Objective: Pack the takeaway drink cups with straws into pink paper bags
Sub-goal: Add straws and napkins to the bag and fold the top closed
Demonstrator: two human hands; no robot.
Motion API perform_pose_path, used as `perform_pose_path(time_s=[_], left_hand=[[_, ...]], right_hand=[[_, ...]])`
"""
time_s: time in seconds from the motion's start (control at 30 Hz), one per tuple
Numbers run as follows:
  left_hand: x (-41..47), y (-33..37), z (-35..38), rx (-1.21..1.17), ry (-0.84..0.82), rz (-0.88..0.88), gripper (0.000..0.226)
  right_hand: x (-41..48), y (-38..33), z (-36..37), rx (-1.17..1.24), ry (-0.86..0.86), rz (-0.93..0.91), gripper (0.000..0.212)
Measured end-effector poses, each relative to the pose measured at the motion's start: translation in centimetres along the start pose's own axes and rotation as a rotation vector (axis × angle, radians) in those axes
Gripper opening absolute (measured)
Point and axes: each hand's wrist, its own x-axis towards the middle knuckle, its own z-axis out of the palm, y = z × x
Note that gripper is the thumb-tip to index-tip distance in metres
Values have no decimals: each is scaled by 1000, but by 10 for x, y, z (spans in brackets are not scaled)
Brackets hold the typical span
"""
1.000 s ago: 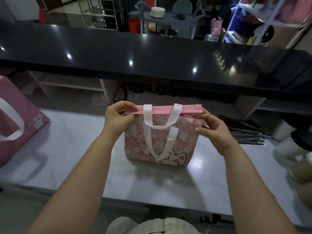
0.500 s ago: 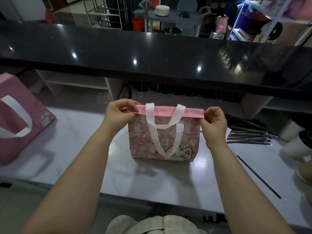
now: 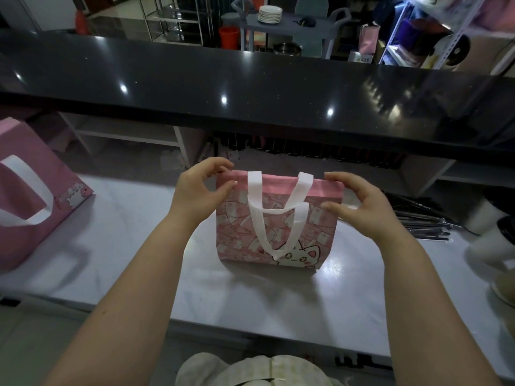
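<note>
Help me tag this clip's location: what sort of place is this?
Probably a drink shop's service area: a raised black counter, piled straws beside lidded takeaway cups, a pink bag on the worktop.

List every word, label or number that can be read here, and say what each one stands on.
No text here can be read.
On the small box in the far background: greenish print, too blurred to read.
On the pink bag: only a cat drawing and an envelope pattern, no words.
</note>
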Motion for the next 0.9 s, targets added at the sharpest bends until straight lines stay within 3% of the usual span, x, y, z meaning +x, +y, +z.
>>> perform_pose_path(time_s=[0.07, 0.2, 0.43, 0.6, 0.7, 0.8, 0.9], left_hand=[[2, 0, 0, 48, -20, 30, 37], [5, 0, 0, 163, -35, 24, 25], [10, 2, -1, 210, -49, 3, 9], [12, 3, -2, 248, -71, 7, 12], [11, 10, -4, 246, -76, 114, 21], [14, 24, 4, 234, -134, 199, 32], [17, 35, 18, 320, -130, 244, 26]], right_hand=[[3, -1, 4, -18, 57, 28, 32], [9, -1, 16, -158, 175, -7, 23], [15, 2, 26, -172, 286, 9, 41], [14, -3, 22, -273, 237, 2, 28], [14, -15, 20, -489, 164, -128, 16], [16, -32, 27, -474, 95, -179, 29], [22, -44, 36, -498, 37, -180, 34]])
